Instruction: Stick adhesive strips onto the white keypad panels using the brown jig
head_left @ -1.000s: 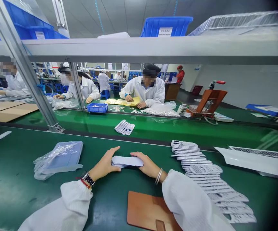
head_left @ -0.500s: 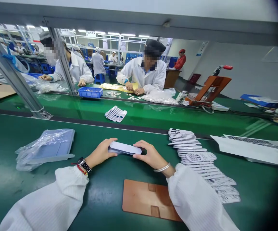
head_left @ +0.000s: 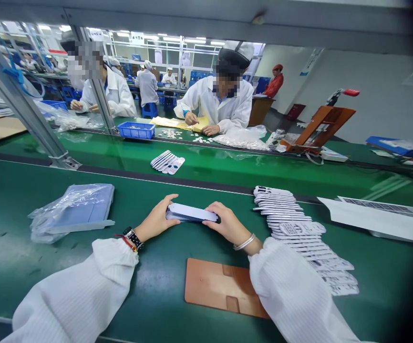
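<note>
Both hands hold a stack of thin pale strips low over the green bench, long side across my view. My left hand is closed on its left end, thumb at the near side and fingers behind. The right end sits between the thumb and fingers of my right hand. In front of my right forearm lies a brown plate with square recesses, partly covered by the sleeve. To the right, overlapping white remote-control panels with keypad markings form a long row.
A plastic-wrapped stack of bluish sheets lies left. White sheets lie far right. A fanned group of remote-control panels rests on the green belt. Across it are a blue bin, an orange press and co-workers. A metal post stands left.
My view has shifted slightly. The fanned panels on the belt have moved a little left. Both hands keep their hold on the stack. The left co-worker's hands have come closer together.
</note>
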A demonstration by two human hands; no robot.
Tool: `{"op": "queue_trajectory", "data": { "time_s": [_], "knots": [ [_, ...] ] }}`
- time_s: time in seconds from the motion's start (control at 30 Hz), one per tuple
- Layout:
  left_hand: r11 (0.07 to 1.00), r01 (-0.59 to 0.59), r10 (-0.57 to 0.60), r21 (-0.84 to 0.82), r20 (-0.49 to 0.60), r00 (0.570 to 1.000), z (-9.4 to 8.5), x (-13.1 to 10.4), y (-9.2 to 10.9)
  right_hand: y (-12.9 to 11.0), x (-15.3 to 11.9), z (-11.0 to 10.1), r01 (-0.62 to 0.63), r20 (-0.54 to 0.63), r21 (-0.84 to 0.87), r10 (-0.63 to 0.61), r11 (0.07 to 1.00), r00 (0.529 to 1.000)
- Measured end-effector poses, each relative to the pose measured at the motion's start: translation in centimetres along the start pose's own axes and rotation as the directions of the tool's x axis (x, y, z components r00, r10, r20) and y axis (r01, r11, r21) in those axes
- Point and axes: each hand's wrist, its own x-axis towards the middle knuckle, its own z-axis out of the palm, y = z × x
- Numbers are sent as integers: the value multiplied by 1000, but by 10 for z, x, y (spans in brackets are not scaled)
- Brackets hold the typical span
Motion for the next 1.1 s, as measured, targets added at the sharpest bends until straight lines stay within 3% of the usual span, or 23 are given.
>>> {"op": "queue_trajectory", "data": {
  "time_s": [0.4,0.8,0.97,1.1],
  "knots": [
    [997,-82,82,14,-21,996,1,1,5,12,0,-2,-8,-46,97,12,995,999],
    [995,-62,72,72,-142,987,-7,11,21,1,2,-5,24,-110,145,-8,989,994],
    [990,-113,121,85,-102,987,-18,-11,43,-22,-15,-20,56,-100,144,-42,988,994],
    [985,-140,141,99,-4,990,-9,-43,54,-35,-46,-17,50,0,96,-50,994,999]
  ]
}}
